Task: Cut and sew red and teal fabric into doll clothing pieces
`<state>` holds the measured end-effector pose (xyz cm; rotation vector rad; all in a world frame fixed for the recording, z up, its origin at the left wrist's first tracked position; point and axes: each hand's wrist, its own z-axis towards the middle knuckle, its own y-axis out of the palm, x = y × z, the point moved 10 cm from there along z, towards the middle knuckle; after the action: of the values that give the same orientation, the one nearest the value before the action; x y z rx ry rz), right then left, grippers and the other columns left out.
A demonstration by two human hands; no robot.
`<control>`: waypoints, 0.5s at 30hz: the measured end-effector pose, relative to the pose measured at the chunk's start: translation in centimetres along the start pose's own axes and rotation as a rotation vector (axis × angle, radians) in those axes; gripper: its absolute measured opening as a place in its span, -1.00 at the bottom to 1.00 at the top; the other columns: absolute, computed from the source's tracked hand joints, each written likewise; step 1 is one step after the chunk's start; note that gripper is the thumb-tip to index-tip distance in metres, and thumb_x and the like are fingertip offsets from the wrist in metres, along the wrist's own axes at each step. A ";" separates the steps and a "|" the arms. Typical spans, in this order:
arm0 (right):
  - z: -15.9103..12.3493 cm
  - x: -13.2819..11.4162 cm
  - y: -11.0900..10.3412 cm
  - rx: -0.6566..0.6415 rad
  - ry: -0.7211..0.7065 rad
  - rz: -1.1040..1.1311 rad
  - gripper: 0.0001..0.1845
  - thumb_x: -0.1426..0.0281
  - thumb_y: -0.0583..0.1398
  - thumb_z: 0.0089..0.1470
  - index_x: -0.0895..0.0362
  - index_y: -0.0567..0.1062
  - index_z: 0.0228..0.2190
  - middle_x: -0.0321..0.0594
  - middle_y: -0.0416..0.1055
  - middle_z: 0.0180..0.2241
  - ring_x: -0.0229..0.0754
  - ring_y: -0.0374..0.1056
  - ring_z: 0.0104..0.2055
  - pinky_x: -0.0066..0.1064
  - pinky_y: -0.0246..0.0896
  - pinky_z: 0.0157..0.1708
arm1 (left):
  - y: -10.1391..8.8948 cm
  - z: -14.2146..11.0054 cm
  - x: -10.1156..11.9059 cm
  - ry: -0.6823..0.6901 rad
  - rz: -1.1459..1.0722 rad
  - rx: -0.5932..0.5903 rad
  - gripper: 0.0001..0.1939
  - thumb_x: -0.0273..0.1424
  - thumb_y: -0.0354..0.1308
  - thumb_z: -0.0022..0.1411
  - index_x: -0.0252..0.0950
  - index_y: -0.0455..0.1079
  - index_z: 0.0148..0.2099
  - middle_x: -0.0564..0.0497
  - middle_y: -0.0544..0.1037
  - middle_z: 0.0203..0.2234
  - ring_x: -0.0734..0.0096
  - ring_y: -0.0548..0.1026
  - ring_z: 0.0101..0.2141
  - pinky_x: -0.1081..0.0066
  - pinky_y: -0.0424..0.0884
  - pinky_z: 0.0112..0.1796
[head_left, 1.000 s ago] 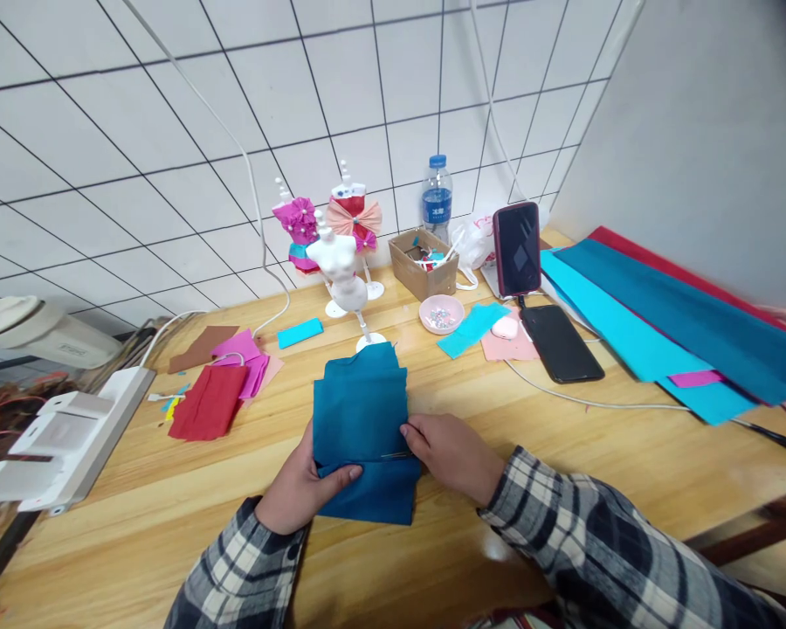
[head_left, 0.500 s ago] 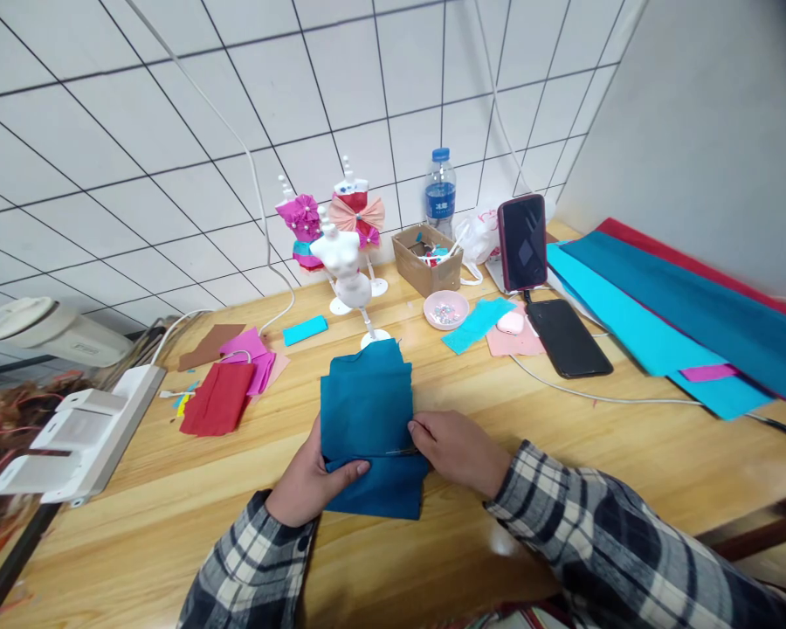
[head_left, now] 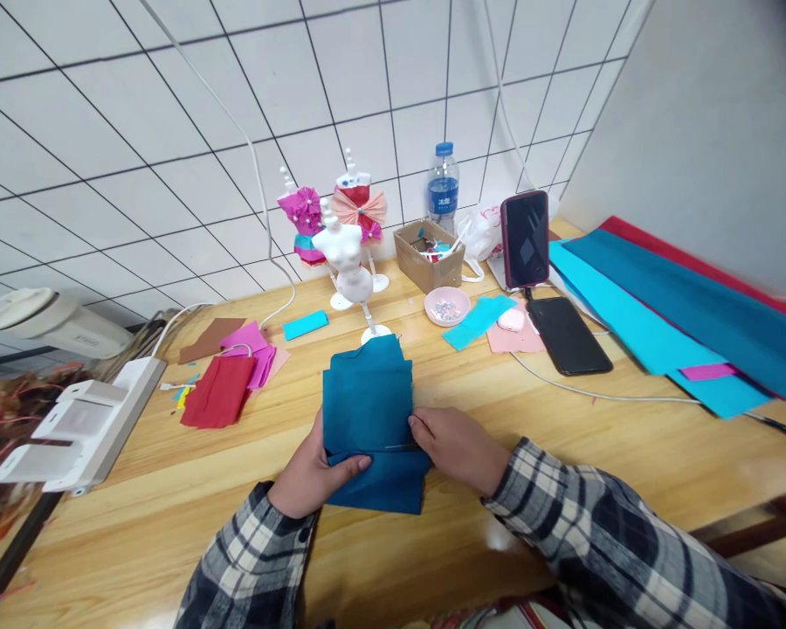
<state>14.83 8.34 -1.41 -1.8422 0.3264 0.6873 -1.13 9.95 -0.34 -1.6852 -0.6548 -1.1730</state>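
A piece of dark teal fabric [head_left: 368, 406], folded in layers, is held between my two hands above the wooden table. My left hand [head_left: 314, 472] grips its left edge, thumb on top and the other fingers hidden beneath. On the right edge my right hand [head_left: 455, 447] pinches the cloth beside the fold, where a thin dark slit with a pale line shows. Just behind the fabric stands a bare white mini dress form [head_left: 341, 253]. Two more forms, one in a magenta outfit [head_left: 303, 214] and one with a peach bow [head_left: 359, 208], stand behind it.
Left lie red cloth [head_left: 216, 390], magenta cloth [head_left: 255, 341] and a white power strip [head_left: 105, 428]. Toward the back are a cardboard box [head_left: 425, 266], a bead dish [head_left: 446, 307] and a water bottle [head_left: 443, 188]. Phones [head_left: 568, 335] and long fabric strips [head_left: 687, 306] occupy the right.
The view has shifted slightly. Both hands keep their hold on the teal fabric, and the lower layer's right corner sticks out a little more by my right hand.
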 end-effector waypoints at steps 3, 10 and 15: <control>-0.1 -0.1 -0.1 0.006 -0.003 0.009 -0.57 0.26 -0.14 0.29 0.14 0.39 -0.43 -0.21 0.44 -0.43 -0.26 0.28 -0.39 -0.40 -0.14 -0.44 | 0.1 0.0 0.2 0.003 -0.018 -0.004 -0.10 -0.22 0.26 0.06 -0.28 -0.15 0.31 -0.22 0.33 0.11 0.02 0.35 0.07 0.09 0.29 0.06; -0.2 -0.3 0.0 -0.001 0.022 -0.010 -0.59 0.25 -0.13 0.28 0.14 0.39 -0.42 -0.22 0.44 -0.43 -0.26 0.28 -0.40 -0.40 -0.19 -0.46 | 0.4 -0.1 0.1 0.004 -0.020 -0.018 -0.11 -0.23 0.26 0.06 -0.28 -0.14 0.30 -0.22 0.35 0.09 0.01 0.35 0.06 0.06 0.30 0.05; -0.3 -0.5 -0.2 0.009 0.019 -0.060 -0.57 0.23 -0.15 0.29 0.12 0.40 -0.39 -0.23 0.45 -0.42 -0.25 0.30 -0.40 -0.37 -0.21 -0.48 | 0.5 -0.1 0.2 -0.002 -0.027 -0.021 -0.08 -0.24 0.27 0.06 -0.27 -0.18 0.32 -0.22 0.35 0.09 0.02 0.36 0.06 0.06 0.30 0.05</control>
<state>14.63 8.04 -0.91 -1.8434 0.2849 0.6259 -0.66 9.64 -0.34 -1.6994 -0.6701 -1.2010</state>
